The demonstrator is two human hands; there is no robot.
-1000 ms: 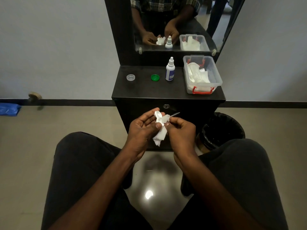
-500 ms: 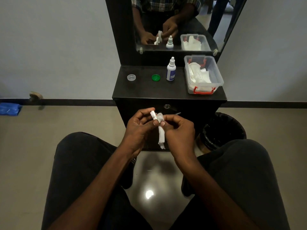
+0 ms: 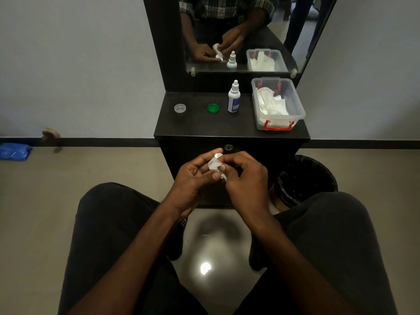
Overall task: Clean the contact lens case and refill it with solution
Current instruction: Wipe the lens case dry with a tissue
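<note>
Both hands meet in front of the black cabinet, above my knees. My left hand holds the pale contact lens case between thumb and fingers. My right hand pinches a white tissue against the case; most of the tissue is hidden between the hands. On the cabinet top lie a clear cap and a green cap. The white solution bottle stands upright beside them.
A clear plastic box with red latches holds white tissues at the right of the cabinet top. A black-lined waste bin stands on the floor right of the cabinet. A mirror rises behind. A blue item lies far left.
The tissue hung down long between the hands before; now it is bunched up and nearly hidden. The hands have closed in tighter round the case.
</note>
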